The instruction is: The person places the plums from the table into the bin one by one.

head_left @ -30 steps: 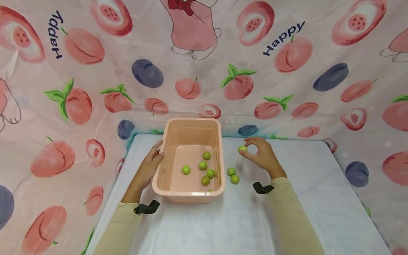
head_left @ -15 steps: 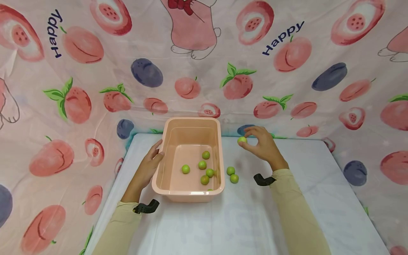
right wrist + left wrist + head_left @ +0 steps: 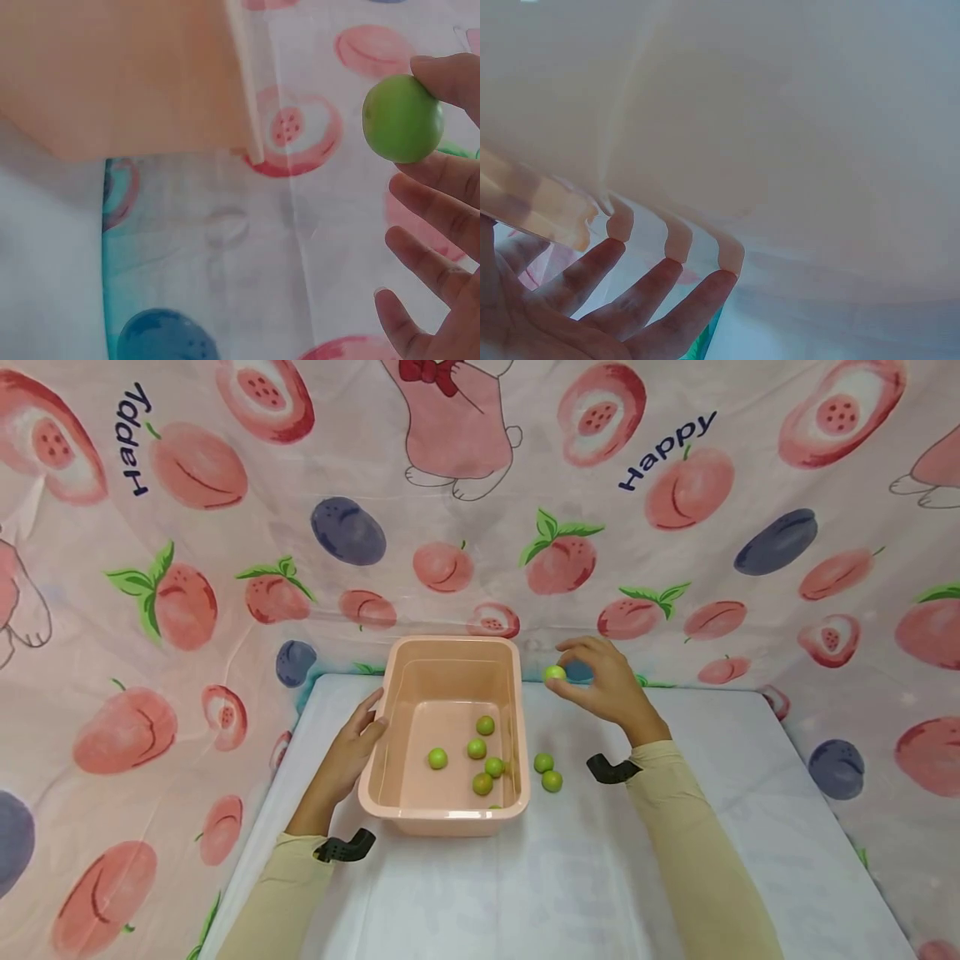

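Note:
In the head view, my right hand [image 3: 603, 689] pinches a small, round, smooth green fruit [image 3: 554, 674] between thumb and fingertip, raised right of the bin's far end. The right wrist view shows this green fruit [image 3: 403, 118] close up, with the other fingers spread below. My left hand [image 3: 351, 752] holds the left side of a peach-coloured plastic bin [image 3: 448, 816], thumb at the rim. In the left wrist view its fingertips [image 3: 718, 281] touch the bin's outer wall. Several green fruits [image 3: 477, 748] lie inside the bin.
Two more green fruits, a rear one [image 3: 543, 763] and a front one [image 3: 552, 781], lie side by side on the white tabletop [image 3: 480, 902], right of the bin. A fruit-patterned cloth [image 3: 480, 552] hangs behind the table and along its sides.
My right hand has risen with the pinched green fruit and moved left, nearer the bin. The left hand, the bin and the fruits lying in and beside it stay put.

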`<state>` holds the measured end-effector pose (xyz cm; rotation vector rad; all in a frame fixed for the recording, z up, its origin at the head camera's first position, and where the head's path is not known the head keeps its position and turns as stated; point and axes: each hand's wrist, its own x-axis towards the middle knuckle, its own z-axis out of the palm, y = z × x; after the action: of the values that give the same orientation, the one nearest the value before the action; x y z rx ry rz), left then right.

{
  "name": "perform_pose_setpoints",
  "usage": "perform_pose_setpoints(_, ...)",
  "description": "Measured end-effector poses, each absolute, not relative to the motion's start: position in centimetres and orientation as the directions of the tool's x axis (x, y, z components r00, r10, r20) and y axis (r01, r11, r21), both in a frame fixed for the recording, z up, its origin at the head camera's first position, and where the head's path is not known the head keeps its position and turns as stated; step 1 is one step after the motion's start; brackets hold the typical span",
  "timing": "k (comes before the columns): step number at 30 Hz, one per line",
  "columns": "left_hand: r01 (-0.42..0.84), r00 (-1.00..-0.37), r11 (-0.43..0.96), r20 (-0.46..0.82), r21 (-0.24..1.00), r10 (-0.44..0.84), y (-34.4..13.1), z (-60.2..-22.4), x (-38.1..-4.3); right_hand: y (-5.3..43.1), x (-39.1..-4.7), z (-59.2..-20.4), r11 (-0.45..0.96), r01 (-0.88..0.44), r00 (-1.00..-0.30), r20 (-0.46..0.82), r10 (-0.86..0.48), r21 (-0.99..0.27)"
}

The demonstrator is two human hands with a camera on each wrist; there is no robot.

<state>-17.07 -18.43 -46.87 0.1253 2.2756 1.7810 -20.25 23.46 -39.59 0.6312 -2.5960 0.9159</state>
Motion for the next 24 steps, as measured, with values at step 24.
perform_pose_setpoints(24,-0.087,-0.967,0.257,-0.144,0.962,0.212,-18.4,-46.9,-17.1,17.1,-21.9,-35.1,0.614,-0.640,-0.763,0.478,-0.435,-0.462)
